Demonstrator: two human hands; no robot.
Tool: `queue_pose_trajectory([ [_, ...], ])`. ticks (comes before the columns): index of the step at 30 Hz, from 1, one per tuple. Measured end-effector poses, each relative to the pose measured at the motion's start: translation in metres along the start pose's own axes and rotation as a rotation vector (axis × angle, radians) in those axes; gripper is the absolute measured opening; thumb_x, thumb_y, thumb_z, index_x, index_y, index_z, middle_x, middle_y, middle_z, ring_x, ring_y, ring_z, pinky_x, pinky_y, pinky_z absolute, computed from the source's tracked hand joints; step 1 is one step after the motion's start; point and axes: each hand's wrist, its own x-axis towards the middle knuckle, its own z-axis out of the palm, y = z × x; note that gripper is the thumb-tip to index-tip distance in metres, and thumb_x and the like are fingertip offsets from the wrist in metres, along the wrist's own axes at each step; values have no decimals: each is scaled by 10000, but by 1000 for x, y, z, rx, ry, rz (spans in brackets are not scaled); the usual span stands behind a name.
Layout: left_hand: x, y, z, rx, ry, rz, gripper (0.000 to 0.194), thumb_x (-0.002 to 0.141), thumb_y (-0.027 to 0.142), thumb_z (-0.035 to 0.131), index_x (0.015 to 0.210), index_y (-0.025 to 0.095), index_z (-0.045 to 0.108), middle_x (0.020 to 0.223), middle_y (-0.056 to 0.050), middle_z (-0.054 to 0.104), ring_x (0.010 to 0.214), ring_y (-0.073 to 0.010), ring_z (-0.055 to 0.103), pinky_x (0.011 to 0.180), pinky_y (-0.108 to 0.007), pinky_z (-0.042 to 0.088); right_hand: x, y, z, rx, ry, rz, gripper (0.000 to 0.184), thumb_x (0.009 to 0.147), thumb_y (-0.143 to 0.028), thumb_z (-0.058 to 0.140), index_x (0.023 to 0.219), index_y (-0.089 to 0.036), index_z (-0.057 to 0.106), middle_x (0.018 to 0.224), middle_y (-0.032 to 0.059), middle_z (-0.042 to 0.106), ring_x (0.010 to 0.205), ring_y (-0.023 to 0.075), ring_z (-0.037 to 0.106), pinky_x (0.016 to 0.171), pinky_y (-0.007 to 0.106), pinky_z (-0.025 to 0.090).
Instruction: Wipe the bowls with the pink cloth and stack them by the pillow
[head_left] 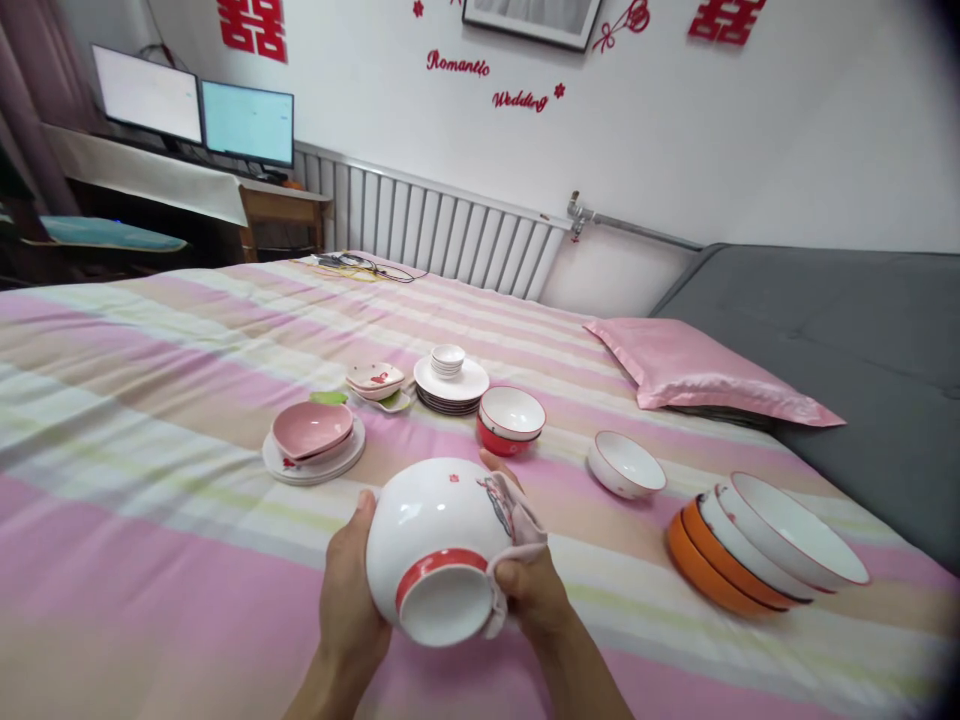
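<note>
Between my two hands is a white bowl with a red foot ring, tilted so its underside faces me. My left hand is closed around the bowl's left side. On the right, my right hand grips a pale pink cloth and presses it against the bowl's outer wall, over a printed flower pattern. Just beyond the held bowl stand a white bowl nested in a red one. A pink heart-shaped dish rests on white plates to the left.
Stacked orange and white bowls lean at the right, near a single small white bowl. Farther back are a plate stack topped by small cups and patterned dishes. A pink pillow and cables lie on the striped bed.
</note>
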Motion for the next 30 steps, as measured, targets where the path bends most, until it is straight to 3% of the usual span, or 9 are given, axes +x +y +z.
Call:
queue_pose_trajectory([
  [5,-9,3,2,123,-70,128,424,697,479,653,457,190,457,410,59,406,403,-84,329,389,-224,266,-2,-4,-2,-48,-56,-19,1068,474,-480,828,1380,-252,312,1023,90,586,889,270,598,737,367,507],
  [11,-8,5,-4,277,-193,109,351,737,464,602,538,178,556,441,22,459,409,-106,389,385,-223,279,-1,-13,-13,-179,-150,-40,1045,440,-349,858,1344,-289,337,965,10,483,844,169,529,744,258,450],
  [16,-6,7,-8,476,-318,83,383,780,486,520,639,147,629,451,-1,516,413,-133,451,398,-237,300,-4,-22,-16,-423,-222,37,1045,401,-279,855,1323,-295,365,948,-9,495,823,155,511,733,243,422],
  [22,2,8,-18,838,-458,237,469,853,497,411,531,163,485,475,26,408,441,-95,371,434,-235,247,-7,-27,-9,-606,-250,112,1031,404,-288,841,1315,-312,360,937,-16,556,800,167,536,698,260,431],
  [30,-1,4,-12,1328,-485,410,475,865,473,363,486,187,374,435,36,336,432,-97,299,477,-262,204,-8,-24,10,-1011,-292,104,1051,365,-261,834,1300,-351,362,705,-93,548,633,135,515,622,244,410],
])
